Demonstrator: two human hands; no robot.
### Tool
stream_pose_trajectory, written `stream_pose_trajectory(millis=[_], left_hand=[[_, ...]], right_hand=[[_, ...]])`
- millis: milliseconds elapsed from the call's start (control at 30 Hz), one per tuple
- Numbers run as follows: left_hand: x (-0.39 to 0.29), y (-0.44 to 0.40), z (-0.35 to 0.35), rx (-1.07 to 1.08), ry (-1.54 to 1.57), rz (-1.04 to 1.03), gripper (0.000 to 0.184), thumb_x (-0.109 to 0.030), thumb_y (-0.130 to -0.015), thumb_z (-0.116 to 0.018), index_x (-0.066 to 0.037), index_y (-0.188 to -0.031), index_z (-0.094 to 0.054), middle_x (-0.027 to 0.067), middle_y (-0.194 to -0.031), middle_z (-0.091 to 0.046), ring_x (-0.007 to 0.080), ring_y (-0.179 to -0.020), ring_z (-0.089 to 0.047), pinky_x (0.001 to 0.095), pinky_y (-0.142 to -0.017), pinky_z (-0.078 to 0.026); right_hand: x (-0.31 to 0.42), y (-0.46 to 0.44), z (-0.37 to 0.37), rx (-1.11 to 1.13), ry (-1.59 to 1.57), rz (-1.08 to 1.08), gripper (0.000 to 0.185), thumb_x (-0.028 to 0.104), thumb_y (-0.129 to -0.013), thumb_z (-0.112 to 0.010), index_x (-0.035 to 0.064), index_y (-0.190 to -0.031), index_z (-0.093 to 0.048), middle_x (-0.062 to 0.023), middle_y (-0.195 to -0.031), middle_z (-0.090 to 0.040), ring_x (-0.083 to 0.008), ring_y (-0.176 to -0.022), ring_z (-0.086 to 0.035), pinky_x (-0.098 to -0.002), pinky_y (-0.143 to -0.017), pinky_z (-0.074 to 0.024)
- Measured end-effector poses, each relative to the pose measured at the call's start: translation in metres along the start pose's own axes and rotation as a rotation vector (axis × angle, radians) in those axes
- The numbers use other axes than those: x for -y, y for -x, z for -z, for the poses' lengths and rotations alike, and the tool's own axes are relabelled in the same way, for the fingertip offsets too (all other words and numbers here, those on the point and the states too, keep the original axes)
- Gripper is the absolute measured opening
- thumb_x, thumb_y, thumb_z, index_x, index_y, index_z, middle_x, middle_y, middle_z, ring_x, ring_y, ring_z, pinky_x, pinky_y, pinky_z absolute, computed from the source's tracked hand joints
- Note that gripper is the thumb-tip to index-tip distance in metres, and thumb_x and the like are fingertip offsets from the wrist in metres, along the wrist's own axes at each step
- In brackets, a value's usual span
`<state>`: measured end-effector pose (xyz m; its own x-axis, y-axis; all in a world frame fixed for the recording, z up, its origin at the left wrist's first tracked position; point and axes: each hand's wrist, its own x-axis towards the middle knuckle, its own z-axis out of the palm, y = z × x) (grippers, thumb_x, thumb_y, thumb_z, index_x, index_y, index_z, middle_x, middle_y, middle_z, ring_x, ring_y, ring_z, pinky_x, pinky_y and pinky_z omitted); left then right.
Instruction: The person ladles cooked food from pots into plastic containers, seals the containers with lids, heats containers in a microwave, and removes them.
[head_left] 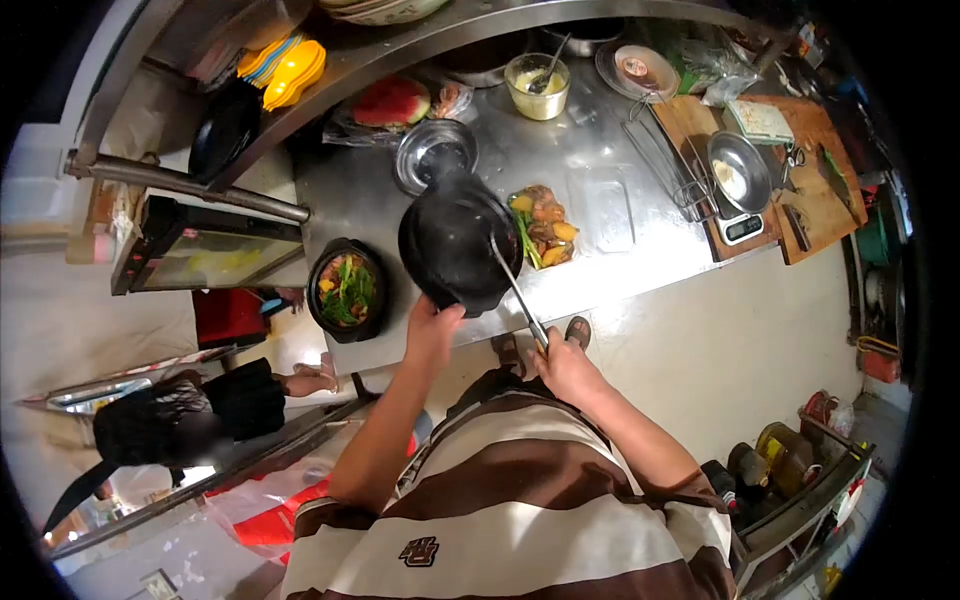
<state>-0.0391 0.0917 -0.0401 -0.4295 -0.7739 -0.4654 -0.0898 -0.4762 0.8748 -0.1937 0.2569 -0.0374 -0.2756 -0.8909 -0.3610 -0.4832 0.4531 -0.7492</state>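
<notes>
My left hand [433, 330] is closed on the near edge of a black cooking pot [460, 245], held over the steel counter and seemingly tilted. In my right hand [568, 368] is a slim metal utensil [520, 293] with a long handle; its tip meets the pot's right side, and its head's shape is unclear. Just right of the pot lies a portion of food [543, 228] with potato chunks, meat and greens, its container barely visible. A second black pot [347, 290], holding leafy greens and meat, stands at the counter's left.
Behind the pot sits a metal bowl [437, 155], near a cut watermelon [391, 102] and a tub with a spoon [537, 87]. A clear plastic lid [605, 210] lies rightward. A scale [741, 229] rests by cutting boards. A person [190, 415] is at lower left.
</notes>
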Motion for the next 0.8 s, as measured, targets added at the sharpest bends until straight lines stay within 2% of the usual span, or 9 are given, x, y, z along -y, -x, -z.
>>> stream_pose_trajectory(millis=[33, 100, 233, 333, 467, 600, 633, 767, 800], left_hand=[[0.015, -0.001, 0.013, 0.042, 0.170, 0.011, 0.039, 0.000, -0.079, -0.057, -0.001, -0.117, -0.050, 0.0086, -0.108, -0.060, 0.0208, -0.094, -0.060, 0.0355, -0.081, -0.048], [0.045, -0.006, 0.035, 0.121, 0.508, 0.031, 0.035, 0.004, -0.079, -0.055, -0.004, -0.113, -0.052, 0.0085, -0.108, -0.061, 0.0216, -0.095, -0.060, 0.0371, -0.082, -0.049], [0.073, -0.018, 0.055, 0.058, 0.675, 0.164, 0.031, 0.006, -0.080, -0.056, -0.009, -0.107, -0.053, 0.0063, -0.104, -0.061, 0.0222, -0.097, -0.058, 0.0395, -0.087, -0.046], [0.072, -0.031, 0.052, 0.042, 0.772, 0.110, 0.029, 0.008, -0.080, -0.054, -0.004, -0.107, -0.054, 0.0087, -0.107, -0.061, 0.0225, -0.100, -0.058, 0.0403, -0.092, -0.045], [0.065, -0.057, 0.054, 0.109, 0.730, 0.091, 0.034, 0.006, -0.081, -0.055, -0.008, -0.112, -0.048, 0.0048, -0.109, -0.057, 0.0205, -0.103, -0.055, 0.0397, -0.095, -0.043], [0.042, -0.075, 0.056, 0.032, 0.737, 0.121, 0.032, 0.008, -0.079, -0.053, -0.002, -0.109, -0.049, 0.0114, -0.107, -0.058, 0.0255, -0.106, -0.055, 0.0412, -0.098, -0.042], [0.046, -0.080, 0.062, 0.083, 0.739, 0.097, 0.043, 0.006, -0.080, -0.053, 0.000, -0.121, -0.043, 0.0126, -0.113, -0.056, 0.0267, -0.108, -0.054, 0.0401, -0.098, -0.042], [0.032, -0.062, 0.066, 0.025, 0.494, 0.226, 0.062, 0.003, -0.084, -0.050, 0.000, -0.139, -0.022, 0.0142, -0.119, -0.050, 0.0245, -0.105, -0.055, 0.0379, -0.095, -0.043], [0.030, -0.055, 0.068, 0.056, 0.459, 0.219, 0.060, 0.003, -0.084, -0.050, 0.000, -0.138, -0.024, 0.0142, -0.119, -0.050, 0.0239, -0.104, -0.055, 0.0374, -0.095, -0.043]], right_hand=[[0.014, -0.002, 0.003, 0.055, 0.000, -0.067, 0.030, 0.021, -0.089, -0.051, -0.0077, -0.097, -0.046, -0.0302, -0.073, -0.059, -0.0457, -0.073, -0.060, -0.0501, -0.070, -0.0468], [0.019, -0.011, -0.009, 0.069, 0.122, -0.058, 0.031, 0.023, -0.089, -0.049, -0.0075, -0.095, -0.047, -0.0289, -0.071, -0.060, -0.0441, -0.071, -0.061, -0.0496, -0.067, -0.0480], [0.040, -0.029, -0.017, 0.046, 0.345, -0.009, 0.034, 0.026, -0.090, -0.045, -0.0071, -0.093, -0.049, -0.0261, -0.069, -0.061, -0.0410, -0.067, -0.062, -0.0480, -0.062, -0.0504], [0.051, -0.051, -0.020, 0.011, 0.385, 0.005, 0.033, 0.026, -0.090, -0.045, -0.0062, -0.092, -0.049, -0.0252, -0.069, -0.062, -0.0389, -0.064, -0.063, -0.0468, -0.059, -0.0516], [0.071, -0.089, -0.020, 0.048, 0.501, -0.025, 0.033, 0.028, -0.090, -0.044, -0.0051, -0.094, -0.048, -0.0229, -0.073, -0.064, -0.0372, -0.069, -0.065, -0.0449, -0.061, -0.0527], [0.077, -0.127, -0.030, 0.029, 0.583, 0.092, 0.033, 0.027, -0.091, -0.043, -0.0047, -0.097, -0.048, -0.0223, -0.078, -0.064, -0.0354, -0.072, -0.065, -0.0405, -0.062, -0.0534], [0.081, -0.139, -0.033, 0.049, 0.546, 0.039, 0.033, 0.027, -0.091, -0.043, -0.0044, -0.100, -0.048, -0.0230, -0.084, -0.065, -0.0348, -0.077, -0.066, -0.0413, -0.066, -0.0531], [0.103, -0.178, -0.045, 0.059, 0.438, 0.007, 0.034, 0.028, -0.091, -0.040, -0.0044, -0.098, -0.048, -0.0260, -0.086, -0.063, -0.0386, -0.083, -0.063, -0.0457, -0.073, -0.0499], [0.110, -0.190, -0.048, 0.058, 0.440, 0.003, 0.034, 0.028, -0.091, -0.040, -0.0044, -0.099, -0.048, -0.0260, -0.087, -0.063, -0.0383, -0.084, -0.063, -0.0454, -0.074, -0.0498]])
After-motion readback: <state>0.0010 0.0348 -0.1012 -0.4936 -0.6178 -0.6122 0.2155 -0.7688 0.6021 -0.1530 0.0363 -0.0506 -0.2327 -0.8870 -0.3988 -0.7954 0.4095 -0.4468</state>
